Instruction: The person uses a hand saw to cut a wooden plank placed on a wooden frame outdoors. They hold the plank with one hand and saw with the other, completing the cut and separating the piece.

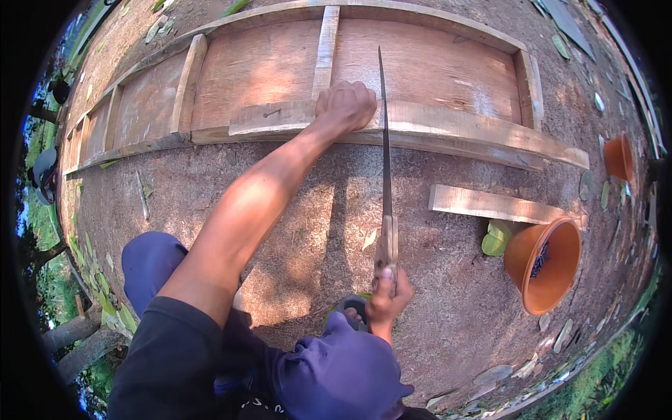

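Note:
My right hand (pixel 389 297) is wrapped round the wooden handle of a handsaw (pixel 386 175), whose long blade points away from me. The blade crosses a loose wooden batten (pixel 476 129) laid along the near side of a wood-framed panel (pixel 259 63). Just left of the blade, my left hand (pixel 346 106) is closed over that batten and presses it against the frame. A nail (pixel 271 113) shows in the batten's left part. Whether the teeth have cut into the wood cannot be made out.
A short wood offcut (pixel 490 203) lies on the ground to the right. Beside it an orange pot (pixel 535 266) rests tipped on its side, with dark nails (pixel 540 260) inside. Farther right is a smaller orange pot (pixel 618 157). Dry leaves are scattered about, and branches (pixel 80 339) edge the lower left.

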`<state>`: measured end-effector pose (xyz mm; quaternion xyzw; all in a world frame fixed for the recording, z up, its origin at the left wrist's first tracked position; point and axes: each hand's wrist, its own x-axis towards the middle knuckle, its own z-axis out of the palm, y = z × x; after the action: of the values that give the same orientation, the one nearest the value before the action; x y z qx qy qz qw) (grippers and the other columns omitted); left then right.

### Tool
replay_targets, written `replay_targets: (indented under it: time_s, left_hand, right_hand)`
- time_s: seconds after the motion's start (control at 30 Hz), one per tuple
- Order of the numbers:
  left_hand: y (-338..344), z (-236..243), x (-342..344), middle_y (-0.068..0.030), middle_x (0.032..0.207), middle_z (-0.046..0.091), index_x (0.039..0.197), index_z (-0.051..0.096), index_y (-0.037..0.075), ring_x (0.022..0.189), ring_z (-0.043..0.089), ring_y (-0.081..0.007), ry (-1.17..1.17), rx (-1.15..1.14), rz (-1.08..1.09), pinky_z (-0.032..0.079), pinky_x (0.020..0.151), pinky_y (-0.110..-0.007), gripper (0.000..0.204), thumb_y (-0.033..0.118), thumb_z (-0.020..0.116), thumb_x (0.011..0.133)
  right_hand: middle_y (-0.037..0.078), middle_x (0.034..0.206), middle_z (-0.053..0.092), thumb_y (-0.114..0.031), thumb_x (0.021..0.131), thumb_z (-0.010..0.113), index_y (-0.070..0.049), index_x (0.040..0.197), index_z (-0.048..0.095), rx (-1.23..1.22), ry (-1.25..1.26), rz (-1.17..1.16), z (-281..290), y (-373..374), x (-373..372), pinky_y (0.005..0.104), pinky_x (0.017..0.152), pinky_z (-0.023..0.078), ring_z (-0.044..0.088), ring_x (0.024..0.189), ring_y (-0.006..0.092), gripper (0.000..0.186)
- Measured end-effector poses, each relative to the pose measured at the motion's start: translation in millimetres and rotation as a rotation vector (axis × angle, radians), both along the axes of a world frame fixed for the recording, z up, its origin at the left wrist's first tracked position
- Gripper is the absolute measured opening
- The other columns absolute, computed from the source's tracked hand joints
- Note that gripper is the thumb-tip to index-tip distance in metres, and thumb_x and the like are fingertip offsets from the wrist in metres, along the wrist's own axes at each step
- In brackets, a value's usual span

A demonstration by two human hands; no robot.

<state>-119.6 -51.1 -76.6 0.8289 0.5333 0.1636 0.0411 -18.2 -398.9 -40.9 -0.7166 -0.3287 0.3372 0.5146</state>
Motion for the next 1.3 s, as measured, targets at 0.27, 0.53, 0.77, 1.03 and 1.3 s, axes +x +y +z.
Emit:
replay_targets:
  time_s: [0.27,0.53,0.77,1.03,1.3]
  left_hand:
    - [-0.3,25.2,-2.3,-0.0227,0.072,0.067,0.070,0.065,-0.003,0.074,0.067,-0.0358,-0.001,-0.451,0.125,0.050,0.078,-0.052,0.047,0.026,0.037,0.094]
    - [4.9,4.9,6.3,-0.0050,0.052,0.048,0.060,0.053,0.006,0.044,0.043,-0.0189,-0.016,-0.337,0.077,0.035,0.044,-0.040,0.041,0.023,0.036,0.093]
    - [10.0,4.6,-4.9,0.0018,0.048,0.041,0.059,0.049,0.010,0.040,0.033,-0.0132,-0.013,-0.235,0.026,0.029,0.034,-0.036,0.039,0.022,0.035,0.093]
    - [6.9,4.6,-5.1,-0.0065,0.054,0.052,0.061,0.055,0.006,0.049,0.047,-0.0216,0.003,-0.207,0.079,0.041,0.049,-0.043,0.042,0.025,0.036,0.093]
    - [8.4,-0.3,-11.0,-0.0058,0.049,0.050,0.060,0.053,0.006,0.042,0.046,-0.0198,-0.004,-0.159,0.013,0.041,0.039,-0.042,0.042,0.025,0.036,0.094]
  right_hand:
    - [0.002,0.056,0.053,-0.031,0.094,0.059,-0.001,0.072,0.056,-0.025,-0.002,0.026,-14.5,-5.6,-6.8,0.0286,0.048,0.036,0.049,0.051,0.0094,0.037]
    - [0.003,0.054,0.054,-0.022,0.094,0.059,-0.002,0.078,0.060,0.056,-0.080,0.049,-17.0,38.2,5.7,0.0319,0.047,0.040,0.052,0.050,0.0103,0.025]
    - [0.005,0.056,0.057,-0.026,0.091,0.062,-0.002,0.076,0.061,-0.014,-0.032,0.060,-15.3,-11.7,4.1,0.0322,0.048,0.044,0.057,0.049,0.0148,0.029]
    - [0.002,0.052,0.051,-0.022,0.094,0.059,-0.003,0.075,0.058,0.078,0.003,0.053,-15.1,56.3,-3.6,0.0302,0.044,0.037,0.048,0.046,0.0081,0.027]
    - [0.005,0.053,0.054,-0.028,0.091,0.061,-0.002,0.076,0.060,0.068,-0.033,0.051,-25.7,-29.2,1.6,0.0311,0.048,0.044,0.056,0.048,0.0120,0.030]
